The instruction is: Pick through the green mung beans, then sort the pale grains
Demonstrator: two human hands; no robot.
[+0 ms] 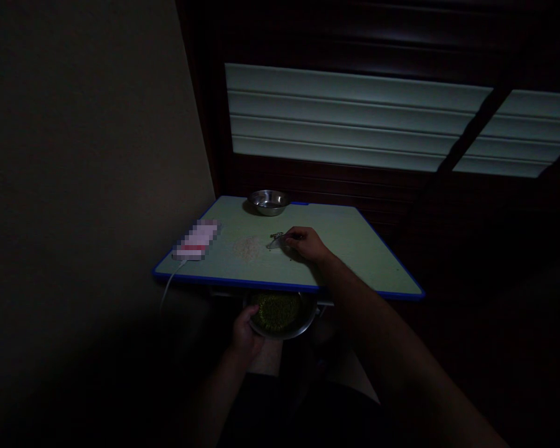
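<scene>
My left hand [246, 333] grips the left rim of a metal bowl [303, 328], its thumb over the edge. Small green grains that look like mung beans [276, 311] lie in this bowl, which sits just below the table's near edge. Over the middle of the table, my right hand [307, 244] pinches a small, pale spoon-like thing [275, 243]; its exact kind is hard to make out in the dim light. Right by its tip is a little cluster of dark grains [276, 235]. To the left spreads a thin patch of pale grains, perhaps rice [247, 247].
A second metal bowl [269, 204] stands at the table's back. At the left lies a blurred-out phone-like object [198, 239] with a white cable [167, 289] hanging off the edge. The blue-edged table [354, 249] adjoins a slatted dark wooden front [336, 165]; a wall rises at left.
</scene>
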